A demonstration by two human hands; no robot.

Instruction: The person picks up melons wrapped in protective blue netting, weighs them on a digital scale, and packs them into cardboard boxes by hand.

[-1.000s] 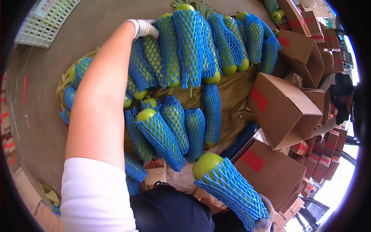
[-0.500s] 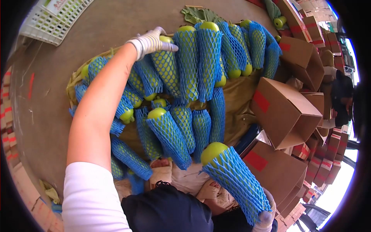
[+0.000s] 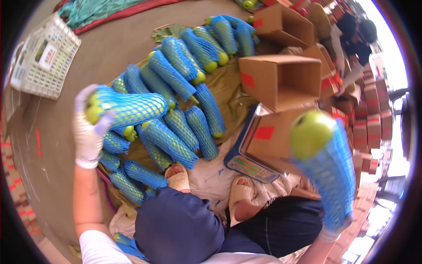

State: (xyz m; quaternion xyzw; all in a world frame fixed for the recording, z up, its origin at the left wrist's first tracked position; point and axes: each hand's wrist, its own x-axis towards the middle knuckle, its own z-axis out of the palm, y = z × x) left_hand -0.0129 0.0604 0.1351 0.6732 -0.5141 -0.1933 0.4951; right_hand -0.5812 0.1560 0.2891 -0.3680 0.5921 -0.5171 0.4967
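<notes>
My left hand [image 3: 89, 136], in a pale glove, grips the round end of a long green gourd [image 3: 136, 104] in a blue foam net sleeve. That gourd lies nearly level above the others. On the right, my right hand [image 3: 336, 229] is closed round the lower end of another netted gourd [image 3: 327, 176], held tilted with its bare green top up; it is somewhat blurred. Between my hands, several netted gourds [image 3: 171, 143] lie in rows on a brownish cloth [image 3: 231, 94].
Open cardboard boxes [image 3: 259, 83] with red tape stand at the right. A scale [image 3: 252, 169] sits beside my feet. At upper left is a white plastic crate [image 3: 46, 66]. Another person [image 3: 351, 39] bends among boxes at upper right. Stacked cartons [image 3: 373, 101] line the far right.
My left hand has taken hold of a gourd from the row and brought it left. My right hand has raised its gourd up and to the right. The view has shifted.
</notes>
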